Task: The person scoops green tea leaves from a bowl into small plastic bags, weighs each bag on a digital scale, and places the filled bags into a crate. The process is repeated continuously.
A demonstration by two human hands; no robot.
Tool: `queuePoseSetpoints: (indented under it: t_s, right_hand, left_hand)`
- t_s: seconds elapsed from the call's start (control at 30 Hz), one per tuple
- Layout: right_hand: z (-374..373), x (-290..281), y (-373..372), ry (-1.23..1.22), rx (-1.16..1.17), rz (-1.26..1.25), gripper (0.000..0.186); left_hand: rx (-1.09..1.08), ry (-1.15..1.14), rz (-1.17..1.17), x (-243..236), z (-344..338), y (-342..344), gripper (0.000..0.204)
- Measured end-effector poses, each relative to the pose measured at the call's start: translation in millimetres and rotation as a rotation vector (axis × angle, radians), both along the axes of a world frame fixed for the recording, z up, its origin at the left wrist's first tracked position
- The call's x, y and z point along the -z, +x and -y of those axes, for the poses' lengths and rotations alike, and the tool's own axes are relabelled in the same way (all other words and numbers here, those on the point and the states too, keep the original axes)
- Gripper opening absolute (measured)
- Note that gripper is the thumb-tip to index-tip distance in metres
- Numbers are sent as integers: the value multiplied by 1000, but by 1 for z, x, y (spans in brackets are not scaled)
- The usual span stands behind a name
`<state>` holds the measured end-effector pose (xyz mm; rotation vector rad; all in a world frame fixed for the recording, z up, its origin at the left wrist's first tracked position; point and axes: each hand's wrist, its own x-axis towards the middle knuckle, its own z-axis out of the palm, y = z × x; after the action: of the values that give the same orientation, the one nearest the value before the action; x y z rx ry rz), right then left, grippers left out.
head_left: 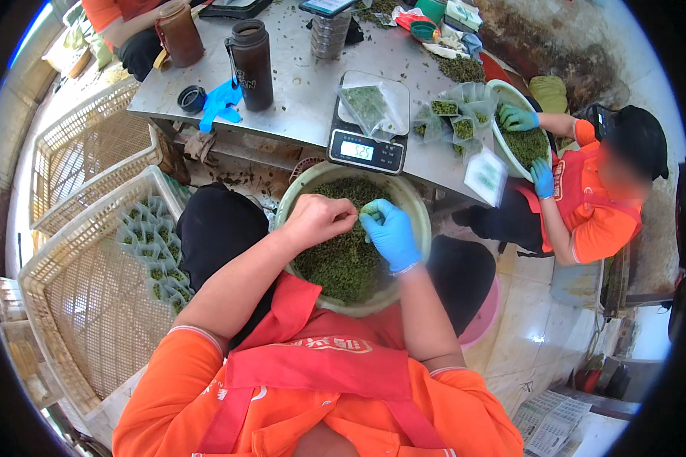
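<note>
Left hand (pixel 316 221), bare: thumb and forefinger look pressed together; too small to tell what's between. Right hand (pixel 392 234), blue-gloved: fingers curled in toward the thumb, some green at the tips. Can't tell if they're closed on it. Both over the basin (pixel 408 190), fingertips near each other.

Leaves (pixel 343 266): loose heap in the basin, below both hands. Should be near weightless singly, dry-looking, likely brittle. Pick between thumb and fingertip pads, light pinch; a hard squeeze would probably crumble them. Bare fingers ought to feel a piece better than gloved ones. Full basin would be heavier and stiff; take it by the rim, two sides.

Counts, near to far:
- 1 pink tub (pixel 484 312), partly behind the right knee.
- 2 crates (pixel 76 305), left side. Nearer one has small filled bags (pixel 156 236) along its right side; they overlap, no firm count.
- 1 scale (pixel 389 156) on the table (pixel 297 114), display lit, 1 clear bag (pixel 372 107) on it.
- 1 blue glove (pixel 222 103), 1 flask (pixel 253 68), 1 brown jug (pixel 181 38).
- Table right: several open bags (pixel 461 126), overlapping.
- 1 co-worker (pixel 587 221), both gloved hands in a second basin (pixel 501 143) of leaves.
</note>
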<state>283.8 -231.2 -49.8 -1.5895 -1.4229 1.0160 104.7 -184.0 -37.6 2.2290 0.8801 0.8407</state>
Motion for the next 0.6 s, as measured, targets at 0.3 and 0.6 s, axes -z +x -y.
queuePoseSetpoints:
  t_s: [0.3, 0.6]
  right_hand:
    - [11, -5, -10, -105, 93, -212, 11]
    - [-45, -28, 13, -9, 251, -750, 23]
  left_hand:
    - [-298, -108, 83, 5, -1, 2, 10]
    - [-47, -281, -10, 13, -3, 0, 15]
